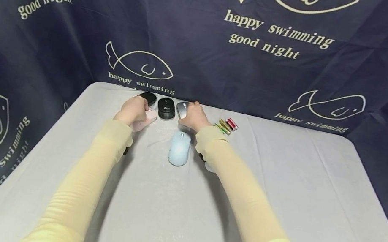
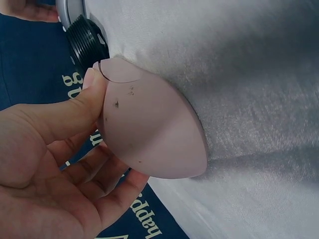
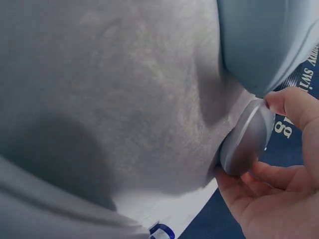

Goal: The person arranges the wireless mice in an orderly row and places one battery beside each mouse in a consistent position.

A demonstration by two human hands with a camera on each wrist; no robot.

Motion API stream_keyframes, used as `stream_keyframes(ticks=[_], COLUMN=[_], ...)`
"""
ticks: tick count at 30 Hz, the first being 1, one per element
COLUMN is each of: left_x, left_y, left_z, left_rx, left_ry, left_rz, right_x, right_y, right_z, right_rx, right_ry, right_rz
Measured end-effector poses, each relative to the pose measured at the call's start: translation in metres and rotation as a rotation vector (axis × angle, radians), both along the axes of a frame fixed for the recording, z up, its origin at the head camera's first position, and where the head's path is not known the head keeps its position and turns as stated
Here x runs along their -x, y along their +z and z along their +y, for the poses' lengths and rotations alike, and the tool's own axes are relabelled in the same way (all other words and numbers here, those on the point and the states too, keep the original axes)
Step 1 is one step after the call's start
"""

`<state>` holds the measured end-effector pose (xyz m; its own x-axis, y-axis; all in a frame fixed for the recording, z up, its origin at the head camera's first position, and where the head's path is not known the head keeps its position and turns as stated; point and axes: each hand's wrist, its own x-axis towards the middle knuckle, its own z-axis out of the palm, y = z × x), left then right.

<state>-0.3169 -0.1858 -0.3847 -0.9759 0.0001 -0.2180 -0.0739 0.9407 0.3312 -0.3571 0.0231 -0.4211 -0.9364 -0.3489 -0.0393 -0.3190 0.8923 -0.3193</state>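
Observation:
My left hand (image 1: 133,111) pinches a pink computer mouse (image 1: 145,120) at the back left of the table. In the left wrist view the thumb lies at one side of the pink mouse (image 2: 154,124), with fingers under its other side; dark specks mark its shell. A grey mouse (image 1: 182,109) is gripped between the thumb and fingers of my right hand (image 1: 194,117), near the table's back edge. Between the two hands stands a black mouse (image 1: 166,108). Beyond the left hand is another black mouse (image 1: 148,98), partly hidden. A light blue mouse (image 1: 179,149) lies nearer me.
Several small batteries (image 1: 225,126), red, gold and green, lie right of my right hand. A white rounded object (image 3: 55,209) shows beside the right wrist, mostly hidden by the forearm in the head view. A dark blue printed curtain (image 1: 202,71) hangs behind the table (image 1: 299,207).

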Motion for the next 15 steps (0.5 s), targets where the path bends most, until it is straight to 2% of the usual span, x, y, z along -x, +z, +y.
stream_keyframes(ticks=[8,15], left_x=[-0.0013,-0.0027], left_y=[0.001,0.0025], left_z=[0.0001,-0.0005], left_rx=[-0.014,-0.013], left_ry=[-0.001,-0.003], left_rz=[-0.002,-0.003], right_x=[-0.0018,-0.0038], right_y=[0.0004,0.0019], right_z=[0.0021,-0.0032], right_rx=[0.004,-0.047], right_ry=[-0.019,-0.051], right_rz=[-0.024,0.029])
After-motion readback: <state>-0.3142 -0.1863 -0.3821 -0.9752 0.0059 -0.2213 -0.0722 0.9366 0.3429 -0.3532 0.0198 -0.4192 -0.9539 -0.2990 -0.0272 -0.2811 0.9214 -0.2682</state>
